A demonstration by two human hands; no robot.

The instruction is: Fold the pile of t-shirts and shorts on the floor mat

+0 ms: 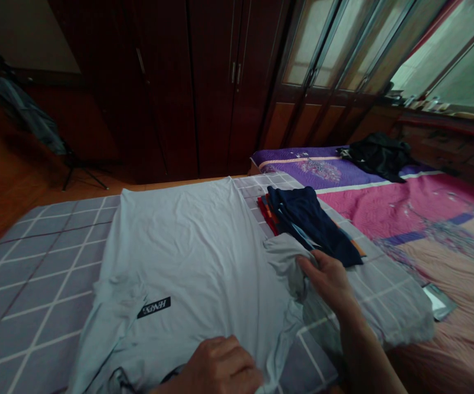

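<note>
A pale grey T-shirt (187,246) lies spread out, its hem toward the far edge and its collar near me. A small black label (153,307) with white letters shows upside down on it. My right hand (327,276) pinches the shirt's sleeve at the right side, lifting the cloth into folds. At the bottom, my left hand (222,365) is closed on the shirt near the collar; its fingertips are hidden. Just beyond my right hand sits a stack of folded clothes, with a dark navy garment (314,219) on top and red and orange edges below.
A grey checked sheet (56,262) lies under the shirt. To the right is a bed with a purple and pink quilt (384,202), bearing a black cloth heap (380,156). Dark wooden wardrobes (216,109) stand behind. A tripod (83,167) stands at the far left.
</note>
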